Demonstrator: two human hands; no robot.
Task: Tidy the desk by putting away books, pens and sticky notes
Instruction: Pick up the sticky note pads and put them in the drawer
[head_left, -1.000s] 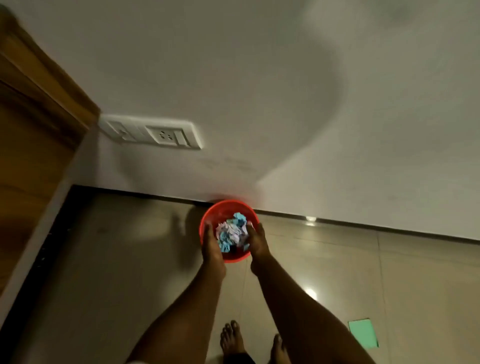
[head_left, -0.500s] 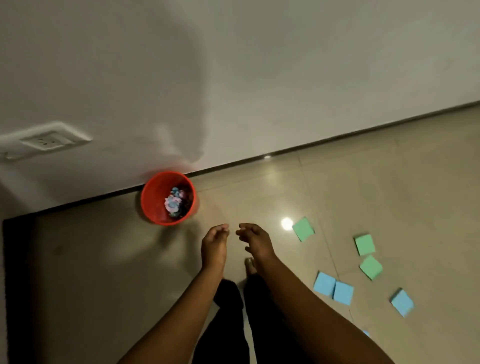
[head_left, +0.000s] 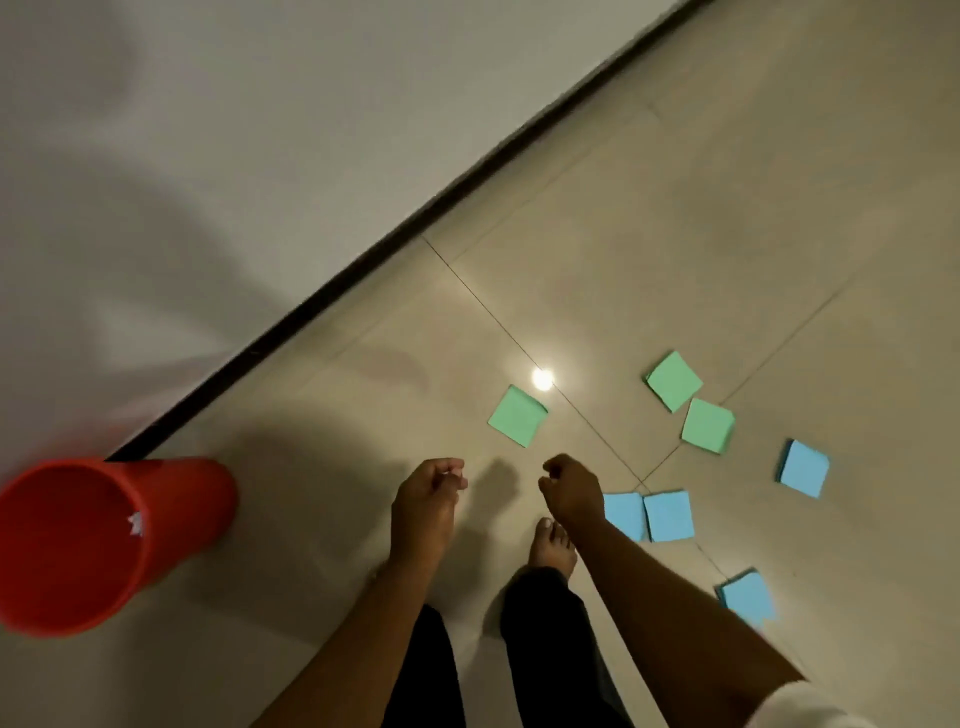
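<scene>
Looking like home room, imo: bare foot (head_left: 553, 545) standing on glossy beige floor tiles (head_left: 727, 208), plain white wall (head_left: 260, 130), dark skirting (head_left: 363, 265) running alongside, red bin (head_left: 171, 499) sitting nearby.

Three green sticky notes (head_left: 518, 415), four blue sticky notes (head_left: 668, 516), scattered flat on tiled floor (head_left: 675, 208)

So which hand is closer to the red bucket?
Left. The left hand hangs to the right of the red bucket, with floor between them; the right hand is farther right, by the blue sticky notes.
</scene>
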